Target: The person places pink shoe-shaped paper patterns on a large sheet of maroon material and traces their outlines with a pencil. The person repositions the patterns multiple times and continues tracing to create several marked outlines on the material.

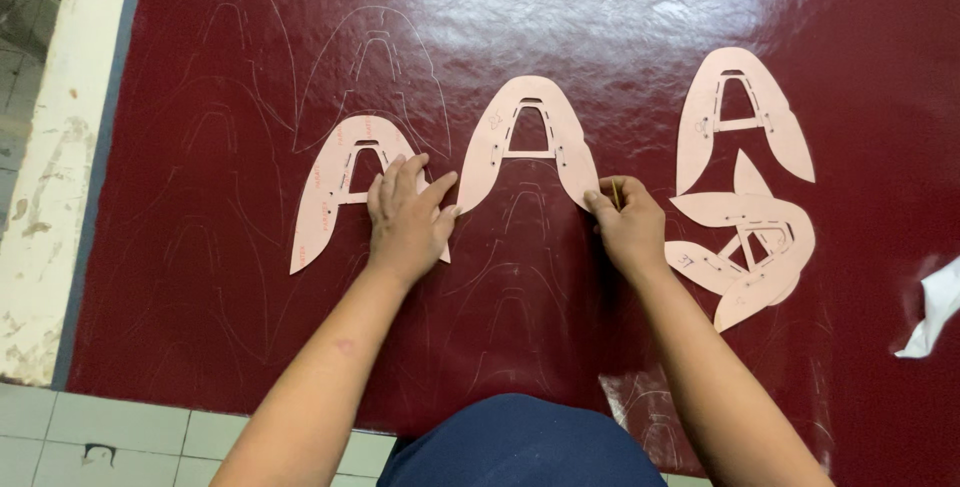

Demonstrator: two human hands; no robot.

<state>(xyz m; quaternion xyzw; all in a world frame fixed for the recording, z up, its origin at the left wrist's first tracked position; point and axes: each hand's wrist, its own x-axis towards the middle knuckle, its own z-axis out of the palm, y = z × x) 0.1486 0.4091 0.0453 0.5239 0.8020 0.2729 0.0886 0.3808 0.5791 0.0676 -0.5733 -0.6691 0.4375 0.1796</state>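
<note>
- Four pale pink card patterns lie on a glossy dark red sheet [200, 277], which is covered with faint traced outlines.
- The left hand [408, 215] lies flat, fingers spread, pressing the right leg of the left pattern [335, 187].
- The right hand [628, 222] has its fingers pinched shut on a thin pen or marker [614, 193] (only a sliver shows), its tip at the lower right edge of the middle pattern [530, 137].
- An upright pattern [742, 112] lies well to the right, its lower tip over a tilted pattern [750, 247].
- A white scrap [935, 309] lies at the right edge.
</note>
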